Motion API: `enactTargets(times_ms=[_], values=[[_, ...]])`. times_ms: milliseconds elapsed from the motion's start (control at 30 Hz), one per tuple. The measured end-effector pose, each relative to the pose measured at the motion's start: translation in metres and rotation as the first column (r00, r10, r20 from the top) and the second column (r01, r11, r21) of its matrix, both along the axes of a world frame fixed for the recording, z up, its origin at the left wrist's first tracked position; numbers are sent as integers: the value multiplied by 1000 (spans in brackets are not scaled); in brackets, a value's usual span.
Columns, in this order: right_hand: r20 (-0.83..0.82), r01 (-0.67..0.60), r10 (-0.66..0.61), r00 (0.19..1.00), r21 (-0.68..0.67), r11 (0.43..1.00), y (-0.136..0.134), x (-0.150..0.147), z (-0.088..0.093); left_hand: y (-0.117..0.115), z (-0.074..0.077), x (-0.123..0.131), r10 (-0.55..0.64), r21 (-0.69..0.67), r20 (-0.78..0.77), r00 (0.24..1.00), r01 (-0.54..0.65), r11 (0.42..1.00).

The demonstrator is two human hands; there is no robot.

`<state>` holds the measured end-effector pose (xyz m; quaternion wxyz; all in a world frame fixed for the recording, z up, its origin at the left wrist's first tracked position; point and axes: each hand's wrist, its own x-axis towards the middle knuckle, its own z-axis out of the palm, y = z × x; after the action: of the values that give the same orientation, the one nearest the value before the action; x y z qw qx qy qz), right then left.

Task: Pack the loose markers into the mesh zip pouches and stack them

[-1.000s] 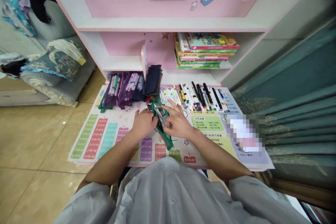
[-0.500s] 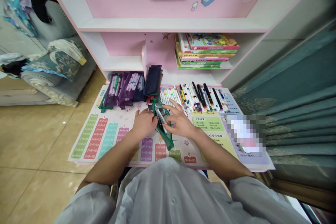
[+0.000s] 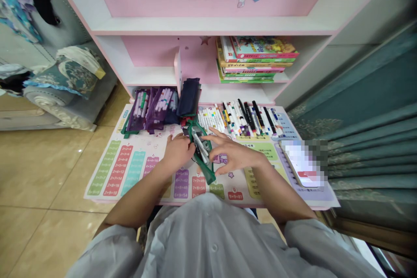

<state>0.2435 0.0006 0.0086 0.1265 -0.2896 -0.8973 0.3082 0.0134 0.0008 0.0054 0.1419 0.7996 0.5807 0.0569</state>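
A green pencil case (image 3: 203, 160) lies open on the desk mat (image 3: 130, 169) with white pens (image 3: 199, 144) inside it. My left hand (image 3: 177, 151) grips the case's left edge with curled fingers. My right hand (image 3: 232, 153) hovers just right of the case, fingers spread and holding nothing, its fingertips touching the case's right edge. A long row of markers (image 3: 241, 117) lies on the mat behind my right hand.
Purple cases with pens (image 3: 153, 106) and a dark blue case (image 3: 189, 97) stand at the back left. Books (image 3: 254, 61) are stacked on the pink shelf. A phone (image 3: 301, 163) lies at the right. A sofa (image 3: 55, 78) stands to the left.
My right hand has slid a little to the right off the green case and opened its fingers. The left hand has stayed on the case.
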Motion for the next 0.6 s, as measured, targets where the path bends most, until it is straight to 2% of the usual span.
enactTargets(times_ms=[133, 400, 600], values=[[46, -13, 17, 999, -75, 997, -3, -4, 5, 0, 0, 0, 1, 3, 11, 1000, -1, 1000], [174, -10, 33, 984, -133, 991, -5, -6, 12, -1, 1, 1, -1, 5, 15, 1000, 1, 1000], [125, -75, 84, 989, -79, 994, -4, -9, 6, -1, 1, 1, -14, 3, 12, 1000, 14, 1000]])
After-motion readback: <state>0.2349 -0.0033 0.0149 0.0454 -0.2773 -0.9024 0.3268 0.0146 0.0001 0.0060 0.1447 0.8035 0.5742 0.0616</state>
